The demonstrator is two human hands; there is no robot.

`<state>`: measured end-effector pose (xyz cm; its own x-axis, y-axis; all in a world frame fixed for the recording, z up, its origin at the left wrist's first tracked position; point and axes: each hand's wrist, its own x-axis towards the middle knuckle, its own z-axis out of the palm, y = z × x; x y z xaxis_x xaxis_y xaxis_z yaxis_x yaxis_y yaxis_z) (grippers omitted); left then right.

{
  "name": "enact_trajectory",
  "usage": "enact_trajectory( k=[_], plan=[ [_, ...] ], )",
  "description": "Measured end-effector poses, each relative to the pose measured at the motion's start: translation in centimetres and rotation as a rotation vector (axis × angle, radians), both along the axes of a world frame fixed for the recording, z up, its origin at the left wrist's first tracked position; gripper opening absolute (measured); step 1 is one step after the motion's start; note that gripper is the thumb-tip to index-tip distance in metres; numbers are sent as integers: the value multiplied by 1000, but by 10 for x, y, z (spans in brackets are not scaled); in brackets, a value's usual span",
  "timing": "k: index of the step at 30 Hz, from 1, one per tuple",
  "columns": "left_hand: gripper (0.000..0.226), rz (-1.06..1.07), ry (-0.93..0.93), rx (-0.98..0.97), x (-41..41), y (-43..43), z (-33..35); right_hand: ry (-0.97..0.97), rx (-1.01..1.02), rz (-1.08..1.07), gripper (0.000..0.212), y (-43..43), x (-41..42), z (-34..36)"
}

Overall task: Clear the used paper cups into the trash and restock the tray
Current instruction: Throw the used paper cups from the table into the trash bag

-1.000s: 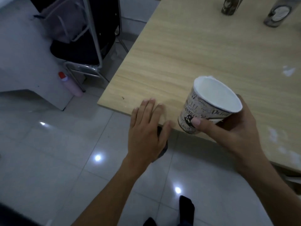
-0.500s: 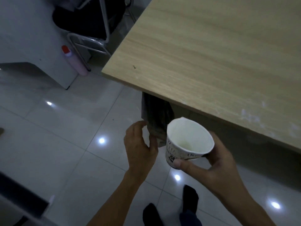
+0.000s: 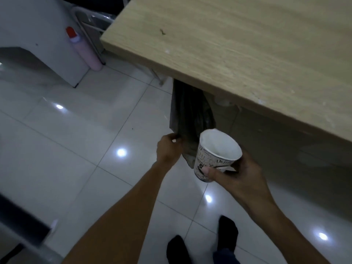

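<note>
Paper cup (head view): white paper cup with dark printed lettering (image 3: 217,155), upright and slightly tilted, its white inside showing no liquid that I can make out; it is in the air over the floor, below the tabletop edge and just in front of the lower part of the trash bag.
Right hand: the right hand (image 3: 241,175) grips the cup low on its wall, thumb across the print, the other fingers wrapped behind.
Left hand: the left hand (image 3: 168,149) has its fingers curled, pinching the left edge of the bag.
Trash bag: dark, crinkled plastic trash bag (image 3: 190,115) hanging from under the pale wood-grain tabletop (image 3: 247,54); it hangs flat and its mouth is not visible.
Step in hand: opening the bag to drop this cup in, by my reading; restocking the tray has not begun.
Doing it well: pull the pinched edge out and away so the mouth gapes, bring the cup over the gap, then let go with the rim pointing down.
Risk: a limp bag may fold shut, and the cup would fall to the glossy white tiled floor (image 3: 76,130).
Nearby: pink bottle with a red cap (image 3: 83,50) stands well apart.
</note>
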<state>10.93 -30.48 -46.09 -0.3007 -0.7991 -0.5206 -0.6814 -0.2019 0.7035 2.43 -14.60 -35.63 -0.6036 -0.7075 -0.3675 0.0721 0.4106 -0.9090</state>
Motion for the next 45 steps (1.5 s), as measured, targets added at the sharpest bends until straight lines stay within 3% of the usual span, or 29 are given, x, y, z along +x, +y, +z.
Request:
enact_trajectory(
  k=[6,10,15,19,25,33,36,41,45],
  plan=[
    [19,134,100,-53,26,20,18,-75,-4,-50,61,-21,-5,-21],
    [19,124,115,-88,43,36,29,-178,-3,-93,72,-39,-3,-31],
    [18,161,172,-90,67,47,50,-55,166,-44,93,-67,4,-48],
    [23,182,199,-82,84,48,58,-14,184,29,74,-81,16,-47],
    [25,184,202,-126,99,43,62,49,342,191,83,-79,27,-45],
    [15,106,114,-196,106,39,69,-13,251,106,39,-44,25,-25],
    [8,64,2,-271,104,40,74,10,170,72,24,-28,21,-3],
    [14,17,-76,-485,89,46,100,54,36,46,24,-9,16,47],
    [10,-13,-21,-610,68,53,137,51,-55,23,22,7,8,95]
  ],
)
